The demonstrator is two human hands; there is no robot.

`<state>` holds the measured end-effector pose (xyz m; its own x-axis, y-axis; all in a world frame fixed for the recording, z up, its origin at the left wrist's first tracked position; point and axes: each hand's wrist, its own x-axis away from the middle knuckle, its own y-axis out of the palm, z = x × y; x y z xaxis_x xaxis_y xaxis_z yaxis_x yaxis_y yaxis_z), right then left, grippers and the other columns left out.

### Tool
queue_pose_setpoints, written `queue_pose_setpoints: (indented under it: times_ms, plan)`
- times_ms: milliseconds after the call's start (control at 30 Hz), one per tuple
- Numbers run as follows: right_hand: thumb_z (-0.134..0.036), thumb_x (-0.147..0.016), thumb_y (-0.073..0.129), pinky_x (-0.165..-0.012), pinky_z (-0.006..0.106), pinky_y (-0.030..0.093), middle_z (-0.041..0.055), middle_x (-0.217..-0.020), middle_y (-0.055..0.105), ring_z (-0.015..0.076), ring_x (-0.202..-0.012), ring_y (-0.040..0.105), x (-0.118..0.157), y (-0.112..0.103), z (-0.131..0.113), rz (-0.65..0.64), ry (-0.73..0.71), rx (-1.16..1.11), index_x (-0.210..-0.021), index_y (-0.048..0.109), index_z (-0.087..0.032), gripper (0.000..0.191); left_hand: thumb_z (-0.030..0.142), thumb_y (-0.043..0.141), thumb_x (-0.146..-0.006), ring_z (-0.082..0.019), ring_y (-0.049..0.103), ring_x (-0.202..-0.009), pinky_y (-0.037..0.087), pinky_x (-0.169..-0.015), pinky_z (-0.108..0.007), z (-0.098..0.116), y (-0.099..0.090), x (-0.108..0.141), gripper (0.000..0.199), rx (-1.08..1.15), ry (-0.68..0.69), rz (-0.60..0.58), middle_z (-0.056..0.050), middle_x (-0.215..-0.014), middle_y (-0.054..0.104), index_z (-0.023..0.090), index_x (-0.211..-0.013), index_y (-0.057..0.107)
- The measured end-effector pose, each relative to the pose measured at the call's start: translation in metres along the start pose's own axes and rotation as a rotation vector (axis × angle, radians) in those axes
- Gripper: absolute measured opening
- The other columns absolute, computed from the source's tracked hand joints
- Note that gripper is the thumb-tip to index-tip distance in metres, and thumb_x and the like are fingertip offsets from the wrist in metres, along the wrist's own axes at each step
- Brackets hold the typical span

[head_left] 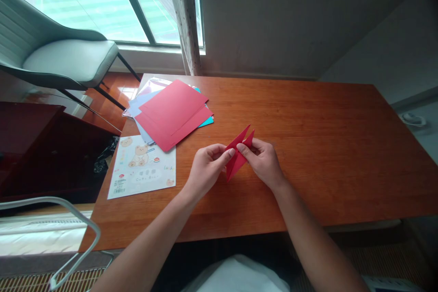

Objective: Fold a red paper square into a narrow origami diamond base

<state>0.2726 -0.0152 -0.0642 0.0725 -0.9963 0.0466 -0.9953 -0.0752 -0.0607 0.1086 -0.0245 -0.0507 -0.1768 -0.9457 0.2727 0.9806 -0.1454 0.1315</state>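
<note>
A small folded piece of red paper (236, 160) with pointed ends is held between both hands over the wooden table (308, 146). My left hand (209, 164) pinches its left side, thumb on top. On the right side, my right hand (263, 157) grips the paper between thumb and fingers. Two points of the paper stick up and away from me, and one points down toward me. The fingers beneath the paper are partly hidden.
Red sheets (174, 112) lie over blue and pale sheets at the table's back left. Nearer is a white sheet with bear drawings (143, 169). A chair (68, 61) stands by the window, and a white curved metal frame (92, 228) is at the lower left.
</note>
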Motion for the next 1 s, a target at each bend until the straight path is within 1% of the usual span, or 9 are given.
queue_pose_setpoints:
  times_ms: [133, 267, 367, 433, 533, 633, 700, 867, 1000]
  plan:
    - [-0.047, -0.084, 0.072, -0.054, 0.024, 0.042, -0.0012, -0.069, 0.062, 0.0111, -0.058, 0.052, -0.0007, 0.0005, -0.0021, -0.008, 0.027, -0.065, -0.08, 0.069, -0.019, 0.028, 0.045, 0.075, -0.083, -0.008, 0.055, -0.058, 0.042, -0.052, -0.018, 0.0011, 0.0002, 0.0004, 0.032, -0.014, 0.032, 0.052, 0.0, -0.068, 0.067, 0.014, -0.077, 0.07]
    - [-0.048, -0.078, 0.077, -0.054, 0.024, 0.044, -0.0006, -0.072, 0.066, 0.0114, -0.058, 0.053, -0.0017, 0.0014, -0.0033, -0.106, 0.103, -0.138, -0.083, 0.069, -0.019, 0.03, 0.043, 0.073, -0.085, -0.01, 0.058, -0.063, 0.045, -0.058, -0.019, 0.0019, -0.0001, 0.0008, 0.029, -0.013, 0.089, 0.105, -0.001, -0.073, 0.069, 0.014, -0.081, 0.071]
    - [-0.045, -0.082, 0.075, -0.057, 0.024, 0.044, -0.0014, -0.071, 0.064, 0.0114, -0.061, 0.053, -0.0023, 0.0001, 0.0001, -0.103, 0.072, -0.112, -0.08, 0.068, -0.019, 0.027, 0.044, 0.071, -0.086, -0.012, 0.06, -0.068, 0.049, -0.063, -0.021, 0.0014, -0.0003, 0.0, 0.029, -0.022, 0.115, 0.118, -0.002, -0.076, 0.069, 0.015, -0.083, 0.072]
    - [-0.043, -0.083, 0.073, -0.06, 0.025, 0.044, -0.0012, -0.073, 0.064, 0.0121, -0.064, 0.055, -0.0024, -0.0018, 0.0022, -0.097, 0.049, -0.082, -0.08, 0.068, -0.019, 0.025, 0.045, 0.071, -0.086, -0.012, 0.059, -0.067, 0.048, -0.061, -0.02, 0.0007, -0.0003, -0.0009, 0.03, -0.037, 0.113, 0.114, -0.001, -0.075, 0.069, 0.015, -0.084, 0.072]
    - [-0.044, -0.083, 0.073, -0.062, 0.025, 0.045, -0.0004, -0.075, 0.066, 0.0135, -0.067, 0.056, -0.0027, -0.0044, 0.0022, -0.089, 0.056, -0.067, -0.08, 0.068, -0.019, 0.025, 0.046, 0.074, -0.083, -0.01, 0.056, -0.061, 0.045, -0.056, -0.019, -0.0012, -0.0008, -0.0028, 0.032, -0.054, 0.067, 0.06, 0.0, -0.07, 0.065, 0.015, -0.081, 0.071]
    - [-0.045, -0.082, 0.074, -0.058, 0.025, 0.044, -0.0004, -0.073, 0.066, 0.0128, -0.064, 0.056, -0.0035, -0.0052, 0.0, -0.039, 0.074, -0.108, -0.08, 0.067, -0.019, 0.027, 0.046, 0.081, -0.075, -0.01, 0.054, -0.058, 0.044, -0.054, -0.019, -0.0044, -0.0016, -0.0052, 0.035, -0.051, 0.014, -0.014, 0.001, -0.065, 0.062, 0.014, -0.073, 0.067]
    - [-0.045, -0.082, 0.075, -0.056, 0.024, 0.043, -0.0008, -0.071, 0.065, 0.0119, -0.06, 0.054, -0.0041, -0.0043, -0.0011, -0.01, 0.079, -0.139, -0.08, 0.067, -0.019, 0.027, 0.047, 0.082, -0.073, -0.009, 0.053, -0.057, 0.043, -0.053, -0.019, -0.0064, -0.0019, -0.0063, 0.037, -0.055, 0.011, -0.033, 0.001, -0.063, 0.061, 0.014, -0.071, 0.066]
    - [-0.048, -0.083, 0.072, -0.055, 0.025, 0.046, -0.0005, -0.068, 0.066, 0.0125, -0.058, 0.056, -0.0042, -0.0015, -0.0027, 0.008, 0.066, -0.134, -0.08, 0.066, -0.019, 0.029, 0.048, 0.078, -0.078, -0.011, 0.056, -0.061, 0.045, -0.057, -0.02, -0.0053, -0.0007, -0.0053, 0.036, -0.062, 0.037, -0.038, -0.001, -0.07, 0.065, 0.014, -0.077, 0.068]
    - [-0.048, -0.083, 0.073, -0.054, 0.026, 0.045, -0.001, -0.066, 0.065, 0.0126, -0.057, 0.055, -0.0047, -0.0018, -0.0037, 0.054, 0.019, -0.064, -0.078, 0.066, -0.02, 0.03, 0.048, 0.079, -0.076, -0.012, 0.059, -0.065, 0.048, -0.06, -0.022, -0.0012, 0.0006, -0.0037, 0.036, -0.042, -0.023, -0.132, -0.002, -0.075, 0.068, 0.015, -0.085, 0.07]
